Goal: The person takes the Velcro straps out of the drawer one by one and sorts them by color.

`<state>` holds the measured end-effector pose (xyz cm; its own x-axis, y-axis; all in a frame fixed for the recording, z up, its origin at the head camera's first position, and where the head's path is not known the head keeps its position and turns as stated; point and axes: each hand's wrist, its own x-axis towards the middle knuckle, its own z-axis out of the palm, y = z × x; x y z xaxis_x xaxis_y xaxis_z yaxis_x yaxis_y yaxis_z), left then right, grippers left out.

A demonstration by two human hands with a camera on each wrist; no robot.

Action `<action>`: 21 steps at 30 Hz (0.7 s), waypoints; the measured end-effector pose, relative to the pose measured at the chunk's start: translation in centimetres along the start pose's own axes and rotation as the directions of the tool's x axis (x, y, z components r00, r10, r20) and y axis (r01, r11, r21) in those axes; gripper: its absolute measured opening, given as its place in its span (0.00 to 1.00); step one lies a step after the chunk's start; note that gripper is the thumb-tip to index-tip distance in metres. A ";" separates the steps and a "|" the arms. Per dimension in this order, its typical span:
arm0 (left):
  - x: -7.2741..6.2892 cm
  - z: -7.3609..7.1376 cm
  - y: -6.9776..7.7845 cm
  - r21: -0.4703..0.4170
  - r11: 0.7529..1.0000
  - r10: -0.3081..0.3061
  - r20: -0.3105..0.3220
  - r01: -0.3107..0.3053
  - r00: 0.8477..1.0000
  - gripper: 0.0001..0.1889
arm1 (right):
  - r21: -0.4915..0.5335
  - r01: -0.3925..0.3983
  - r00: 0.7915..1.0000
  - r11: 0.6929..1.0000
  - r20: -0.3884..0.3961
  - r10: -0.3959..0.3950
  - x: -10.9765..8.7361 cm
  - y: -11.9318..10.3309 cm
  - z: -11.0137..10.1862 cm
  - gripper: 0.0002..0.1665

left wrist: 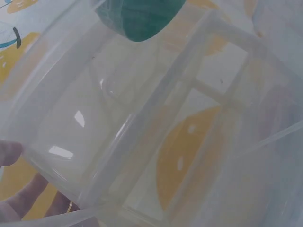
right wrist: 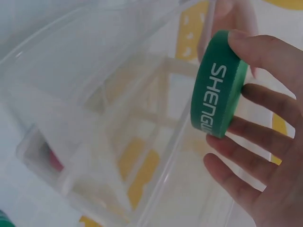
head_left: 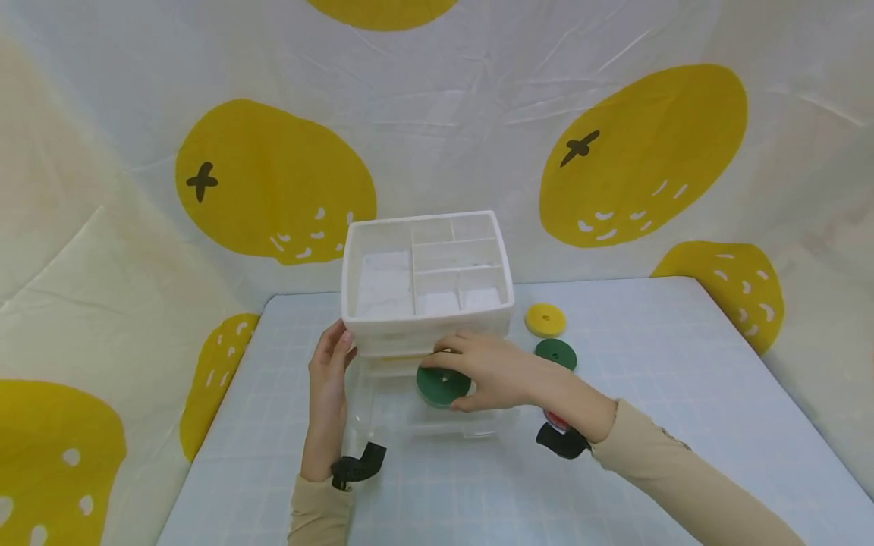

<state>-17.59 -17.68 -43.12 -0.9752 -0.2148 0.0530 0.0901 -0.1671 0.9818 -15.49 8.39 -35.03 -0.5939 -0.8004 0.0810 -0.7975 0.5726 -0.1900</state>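
Note:
A white storage box with a divided top tray stands on the table, a clear drawer pulled out from its front. My right hand pinches a green roll of electrical tape above the drawer. White letters show on the side of the green roll in the right wrist view, the thumb on one edge and fingertips on the other. At the box's left side, my left hand holds the corner below the tray. Clear plastic stands in front of some left fingers in the left wrist view.
Right of the box lie a yellow tape roll and another green roll. A red roll is mostly hidden under my right forearm. A patterned cloth hangs behind the table.

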 end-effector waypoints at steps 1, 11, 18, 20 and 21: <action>0.0 0.0 0.0 0.002 1.000 -0.001 0.001 0.001 1.000 0.21 | 0.005 -0.004 1.000 1.000 -0.014 0.004 -0.4 0.1 0.0 0.39; 0.1 0.0 0.1 -0.008 1.000 0.002 -0.001 -0.002 1.000 0.21 | -0.034 -0.087 0.985 0.996 -0.153 0.081 -4.8 2.1 0.2 0.38; 0.1 0.0 -0.1 -0.014 1.000 0.010 -0.004 -0.010 1.000 0.20 | -0.020 -0.178 0.962 0.984 -0.216 0.169 -8.0 3.5 0.3 0.38; 0.1 -0.1 -0.1 -0.018 1.000 0.007 -0.002 -0.008 1.000 0.20 | -0.009 -0.211 0.954 0.977 -0.220 0.204 -9.0 4.1 0.4 0.38; 0.1 -0.1 -0.2 -0.019 1.000 0.006 -0.002 -0.006 1.000 0.20 | 0.000 -0.227 0.950 0.974 -0.221 0.222 -9.4 4.4 0.5 0.38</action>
<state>-17.71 -17.78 -43.30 -0.9743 -0.2175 0.0587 0.1000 -0.1839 0.9778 -13.38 18.40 -37.14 -0.7643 -0.5940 0.2510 -0.6416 0.7395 -0.2036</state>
